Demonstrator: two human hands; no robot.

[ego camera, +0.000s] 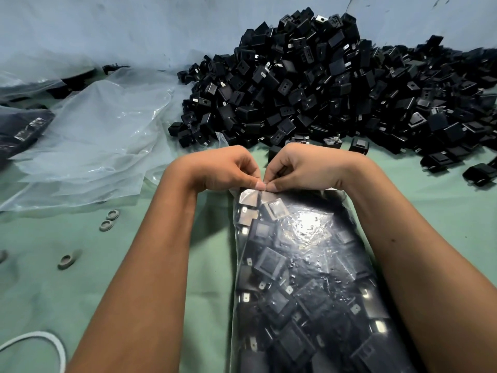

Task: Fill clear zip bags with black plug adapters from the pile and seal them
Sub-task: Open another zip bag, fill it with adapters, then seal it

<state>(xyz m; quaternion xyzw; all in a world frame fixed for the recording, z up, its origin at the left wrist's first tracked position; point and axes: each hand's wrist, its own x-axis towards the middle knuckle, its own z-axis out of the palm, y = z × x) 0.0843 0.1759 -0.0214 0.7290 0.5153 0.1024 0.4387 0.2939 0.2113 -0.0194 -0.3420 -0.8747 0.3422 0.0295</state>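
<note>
the left hand (223, 168) and the right hand (304, 168) meet thumb to thumb, each pinching the top edge of the filled clear zip bag (309, 278), which lies on the green table (134, 265) between the forearms; the pile of black plug adapters (336, 90) sits just beyond; empty bags (102, 130) lie to the left.

A green work surface (113, 265) meets what looks like a pale blue wall (134, 28).
</note>
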